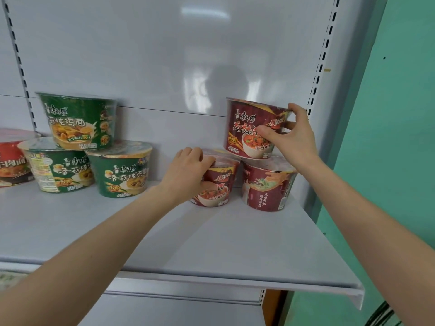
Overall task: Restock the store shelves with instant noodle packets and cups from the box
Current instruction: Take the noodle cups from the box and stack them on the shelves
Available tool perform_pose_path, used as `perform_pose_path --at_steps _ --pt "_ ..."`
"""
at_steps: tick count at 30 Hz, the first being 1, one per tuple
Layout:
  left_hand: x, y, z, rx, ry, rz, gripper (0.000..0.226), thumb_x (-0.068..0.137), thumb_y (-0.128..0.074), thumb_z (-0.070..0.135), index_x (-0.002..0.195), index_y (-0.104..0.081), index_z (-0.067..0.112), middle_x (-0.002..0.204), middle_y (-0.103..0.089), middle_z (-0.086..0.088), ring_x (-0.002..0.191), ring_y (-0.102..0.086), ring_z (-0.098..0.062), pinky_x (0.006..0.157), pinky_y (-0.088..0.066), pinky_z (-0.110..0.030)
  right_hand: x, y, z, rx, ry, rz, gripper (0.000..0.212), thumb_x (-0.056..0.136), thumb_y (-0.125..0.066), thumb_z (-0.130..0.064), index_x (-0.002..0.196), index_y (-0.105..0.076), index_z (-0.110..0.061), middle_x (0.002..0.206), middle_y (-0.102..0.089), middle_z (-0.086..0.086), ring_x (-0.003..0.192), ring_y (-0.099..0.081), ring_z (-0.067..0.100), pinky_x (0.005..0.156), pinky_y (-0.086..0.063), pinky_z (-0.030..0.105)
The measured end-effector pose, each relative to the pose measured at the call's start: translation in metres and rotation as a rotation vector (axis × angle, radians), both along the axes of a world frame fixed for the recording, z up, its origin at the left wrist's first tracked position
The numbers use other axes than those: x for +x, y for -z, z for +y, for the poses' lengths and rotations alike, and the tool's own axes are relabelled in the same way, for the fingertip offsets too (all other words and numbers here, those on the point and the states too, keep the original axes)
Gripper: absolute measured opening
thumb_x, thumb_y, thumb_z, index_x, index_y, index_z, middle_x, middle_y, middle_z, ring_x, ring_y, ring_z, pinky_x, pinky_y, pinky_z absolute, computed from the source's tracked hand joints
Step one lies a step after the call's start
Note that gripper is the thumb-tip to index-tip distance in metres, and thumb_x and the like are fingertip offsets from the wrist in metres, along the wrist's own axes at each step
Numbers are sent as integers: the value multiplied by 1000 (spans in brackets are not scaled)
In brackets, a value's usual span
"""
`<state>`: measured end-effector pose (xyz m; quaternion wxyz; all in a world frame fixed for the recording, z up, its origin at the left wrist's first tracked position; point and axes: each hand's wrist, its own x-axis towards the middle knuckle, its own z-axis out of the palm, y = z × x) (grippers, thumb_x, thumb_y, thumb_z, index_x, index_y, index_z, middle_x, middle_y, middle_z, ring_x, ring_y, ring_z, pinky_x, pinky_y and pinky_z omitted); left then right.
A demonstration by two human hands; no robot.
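Note:
On the grey shelf, two dark red noodle cups stand side by side at the right. My left hand grips the lower left red cup by its rim and side. The lower right red cup stands free beside it. A third red cup rests on top of the two, and my right hand holds it by its right side and rim. The box is not in view.
Three green noodle cups are stacked as a pyramid at the left: top, lower left, lower right. A red cup shows at the far left edge. A slotted upright and a green wall bound the right.

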<state>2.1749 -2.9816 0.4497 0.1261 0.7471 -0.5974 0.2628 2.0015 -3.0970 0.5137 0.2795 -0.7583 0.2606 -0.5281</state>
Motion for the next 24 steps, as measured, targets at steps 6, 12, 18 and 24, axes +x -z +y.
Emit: perform_pose_path --at_steps 6,12,18,24 --pt "12 -5 10 111 43 50 80 75 -70 43 140 -31 20 144 -37 -6 132 -32 -26 106 -26 -37 0 2 -3 8 -3 2 81 74 -74 -33 140 -28 -18 136 -49 0 101 -46 1 84 -41 18" --pt "7 1 -6 110 -25 66 71 77 -69 36 136 -33 23 135 -43 -5 127 -34 -27 100 -38 -37 4 1 -8 0 -9 -2 83 73 -74 -35 139 -28 -19 134 -50 1 102 -47 3 83 -42 20" --pt "11 6 -7 64 -13 98 71 76 -70 38 136 -33 24 136 -42 -4 127 -33 -27 99 -41 -38 11 -1 -6 -11 -57 -28 80 74 -74 -32 139 -28 -19 127 -51 -3 101 -47 1 73 -43 7" --pt "11 6 -6 45 -5 107 73 76 -70 37 137 -32 24 138 -40 -3 130 -30 -26 101 -37 -36 14 -1 -3 -19 -58 -18 80 74 -73 -33 139 -28 -20 132 -50 -1 101 -46 1 72 -42 9"
